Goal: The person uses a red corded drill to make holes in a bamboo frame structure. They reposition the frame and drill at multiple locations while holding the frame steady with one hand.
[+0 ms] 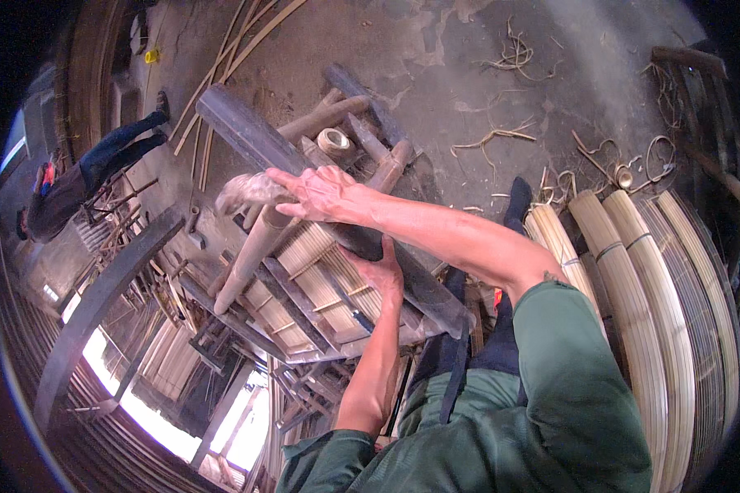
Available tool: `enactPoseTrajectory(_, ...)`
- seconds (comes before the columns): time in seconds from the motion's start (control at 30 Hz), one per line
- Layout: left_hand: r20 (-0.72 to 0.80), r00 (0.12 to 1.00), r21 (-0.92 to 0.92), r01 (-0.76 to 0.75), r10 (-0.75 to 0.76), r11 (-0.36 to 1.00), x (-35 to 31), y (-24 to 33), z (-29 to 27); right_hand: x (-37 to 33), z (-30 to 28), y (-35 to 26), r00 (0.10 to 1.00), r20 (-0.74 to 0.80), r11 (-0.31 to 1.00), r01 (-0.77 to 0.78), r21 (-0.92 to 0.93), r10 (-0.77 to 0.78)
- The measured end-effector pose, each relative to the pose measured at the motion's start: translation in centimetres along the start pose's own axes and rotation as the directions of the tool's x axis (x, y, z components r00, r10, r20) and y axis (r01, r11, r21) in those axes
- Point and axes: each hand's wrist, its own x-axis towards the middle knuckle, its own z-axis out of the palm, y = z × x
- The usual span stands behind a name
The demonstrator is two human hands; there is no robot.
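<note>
A long, thick dark pole [251, 123] slants from the upper left toward my waist, along a wooden frame. Stretched out over this pole, my right hand [325, 193] has its fingers closed on a pale, crumpled cloth-like wad [251, 192], which is smeared by motion. My left hand [378, 269] grips the near side of the pole, its thumb up and some fingers hidden. Below my hands lies a panel of pale bamboo slats [325, 308], crossed by dark rails. A round wooden post [253, 261] runs along the panel's far left side.
A roll of tape-like strip [334, 142] rests among the poles beyond. Bundles of pale slats [633, 287] stand at my right. Cut strips [506, 135] litter the floor. Another person [82, 177] is at the far left, near a curved dark beam [99, 304].
</note>
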Motion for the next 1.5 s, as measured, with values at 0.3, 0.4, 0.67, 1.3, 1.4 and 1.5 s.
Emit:
enactPoseTrajectory(0.3, 0.002, 0.997, -0.053, 0.077, -0.077, 0.996, 0.2, 3.4, -0.2, -0.9, -2.6, 1.1, 0.999, 0.005, 0.999, -0.041, 0.013, 0.041)
enactPoseTrajectory(0.4, -0.016, 0.998, -0.059, -0.056, 0.056, 0.997, 0.1, 1.3, 0.2, -2.4, -2.6, 0.1, 0.997, 0.051, 0.996, -0.068, 0.055, 0.065)
enactPoseTrajectory(0.67, -0.041, 0.997, -0.014, -0.064, 0.063, 0.998, 0.2, 1.6, -0.1, -11.6, -2.2, 2.8, 0.969, 0.197, 0.989, -0.142, -0.048, 0.149)
enactPoseTrajectory(1.3, 0.013, 0.996, -0.351, -0.081, 0.092, 0.933, -3.5, -4.7, -6.0, -48.5, 6.5, 1.7, 0.439, -0.26, 0.404, -0.897, -0.177, 0.86)
enactPoseTrajectory(1.4, -0.295, 0.953, -0.166, -0.122, 0.069, 0.978, -10.1, -12.3, -12.8, -51.6, 8.4, 1.7, 0.443, -0.309, 0.398, -0.895, -0.202, 0.841)
enactPoseTrajectory(1.5, -0.599, 0.755, 0.027, 0.353, -0.268, 0.935, -16.5, -27.2, -16.5, -54.7, 9.0, 3.8, 0.437, -0.43, 0.331, -0.894, -0.301, 0.79)
